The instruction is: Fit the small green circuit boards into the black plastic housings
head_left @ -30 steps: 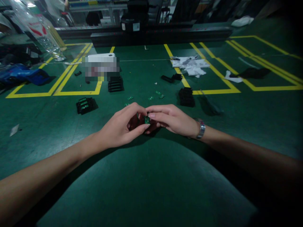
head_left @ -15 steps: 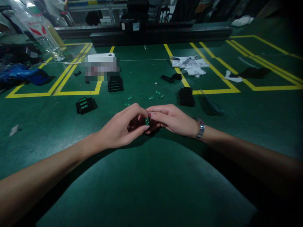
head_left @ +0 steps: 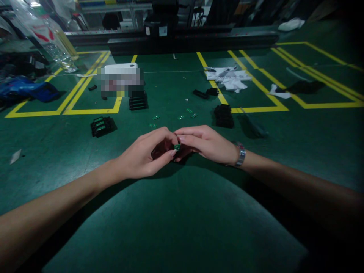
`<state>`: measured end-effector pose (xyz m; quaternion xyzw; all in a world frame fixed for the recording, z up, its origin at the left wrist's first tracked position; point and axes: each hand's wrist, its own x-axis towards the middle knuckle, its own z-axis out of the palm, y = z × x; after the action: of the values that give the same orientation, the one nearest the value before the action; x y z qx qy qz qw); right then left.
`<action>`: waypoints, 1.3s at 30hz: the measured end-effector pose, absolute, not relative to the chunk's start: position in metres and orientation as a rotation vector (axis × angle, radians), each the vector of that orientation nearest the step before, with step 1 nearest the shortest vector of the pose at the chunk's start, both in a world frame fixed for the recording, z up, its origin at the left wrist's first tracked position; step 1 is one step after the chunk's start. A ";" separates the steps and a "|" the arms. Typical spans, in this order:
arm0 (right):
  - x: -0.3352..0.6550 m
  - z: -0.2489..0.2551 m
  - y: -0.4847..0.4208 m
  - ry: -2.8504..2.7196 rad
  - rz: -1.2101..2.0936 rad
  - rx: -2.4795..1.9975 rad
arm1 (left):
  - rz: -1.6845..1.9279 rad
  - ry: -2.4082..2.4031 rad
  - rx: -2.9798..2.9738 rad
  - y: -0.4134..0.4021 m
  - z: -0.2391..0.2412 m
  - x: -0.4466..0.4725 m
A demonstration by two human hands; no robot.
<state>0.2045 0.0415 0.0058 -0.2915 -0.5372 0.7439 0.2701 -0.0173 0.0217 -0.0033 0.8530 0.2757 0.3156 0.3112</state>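
Between my hands, low in the middle of the view, a small green circuit board (head_left: 177,147) shows at the fingertips. My left hand (head_left: 150,151) is closed in a pinch on it, thumb below and index finger above. From the other side my right hand (head_left: 203,142) has its thumb and fingers closed on the same board; most of those fingers are hidden. Just beyond the hands lie several loose green circuit boards (head_left: 180,117). To the left, a black plastic holder (head_left: 101,126) carries several green boards.
Black slotted holders (head_left: 138,101) (head_left: 223,116) stand beyond my hands. Black parts (head_left: 201,93), crumpled white paper (head_left: 227,77) and a white device (head_left: 121,68) lie farther back. A clear bottle (head_left: 54,41) and blue item (head_left: 28,89) are at left. Yellow tape (head_left: 91,112) marks the green surface.
My left thumb and fingers have shifted slightly on the circuit board, and less of the board shows now. My right hand has hardly moved.
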 end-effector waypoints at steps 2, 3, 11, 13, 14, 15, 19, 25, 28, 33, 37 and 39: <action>0.204 0.005 0.042 -1.439 2.010 -0.795 | 0.831 0.723 2.268 0.021 -0.003 -0.017; 0.205 0.005 0.042 -1.433 2.015 -0.798 | 0.835 0.720 2.274 0.021 -0.003 -0.017; 0.205 0.002 0.043 -1.420 2.028 -0.772 | 0.864 0.736 2.285 0.021 -0.003 -0.015; 0.205 0.002 0.043 -1.427 2.024 -0.774 | 0.857 0.736 2.281 0.021 -0.003 -0.015; 0.205 0.003 0.043 -1.429 2.023 -0.777 | 0.855 0.736 2.278 0.021 -0.002 -0.015; 0.205 0.003 0.043 -1.431 2.023 -0.781 | 0.852 0.735 2.273 0.021 -0.002 -0.016; 0.205 0.004 0.043 -1.437 2.025 -0.782 | 0.839 0.723 2.241 0.022 -0.002 -0.016; 0.205 0.004 0.043 -1.442 2.016 -0.782 | 0.843 0.730 2.244 0.023 -0.003 -0.016; 0.205 0.004 0.043 -1.447 2.012 -0.790 | 0.846 0.739 2.256 0.023 -0.003 -0.016; 0.205 0.003 0.043 -1.449 2.012 -0.823 | 0.847 0.735 2.262 0.023 -0.004 -0.016; 0.206 0.002 0.043 -1.454 2.013 -0.816 | 0.843 0.748 2.254 0.022 -0.004 -0.016; 0.205 0.002 0.043 -1.459 2.009 -0.816 | 0.837 0.748 2.244 0.023 -0.004 -0.016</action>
<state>0.2054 0.0430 0.0021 -0.3014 -0.5388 0.7421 0.2609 -0.0161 0.0226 -0.0043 0.8500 0.2834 0.3170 0.3109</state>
